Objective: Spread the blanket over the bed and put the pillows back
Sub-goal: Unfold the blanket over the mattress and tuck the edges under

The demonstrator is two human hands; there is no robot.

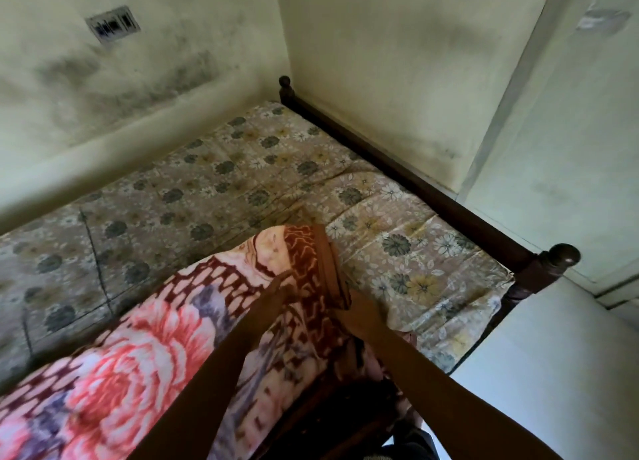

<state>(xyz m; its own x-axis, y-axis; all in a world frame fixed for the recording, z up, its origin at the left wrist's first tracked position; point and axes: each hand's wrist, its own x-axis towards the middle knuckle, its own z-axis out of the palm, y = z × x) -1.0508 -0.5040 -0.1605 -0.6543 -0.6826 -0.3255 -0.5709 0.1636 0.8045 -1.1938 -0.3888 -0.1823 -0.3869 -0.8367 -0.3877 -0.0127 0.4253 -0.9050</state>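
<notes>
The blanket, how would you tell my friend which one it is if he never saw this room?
Find the dark wooden bed in the corner of the room, covered by a pale sheet with small faded flowers. The blanket lies along the near edge, where the right hand holds its brown-trimmed end. Unlike the sheet, it is thick, with huge pink-red flowers.

Nothing legible anywhere: no text, label, brand, number or sign. Only dark, blurred marks on the wall switch plate (113,25), too smeared to read. Printed flowers alone on the floral blanket (138,338) and on the flowered bedsheet (242,169), without lettering.
</notes>
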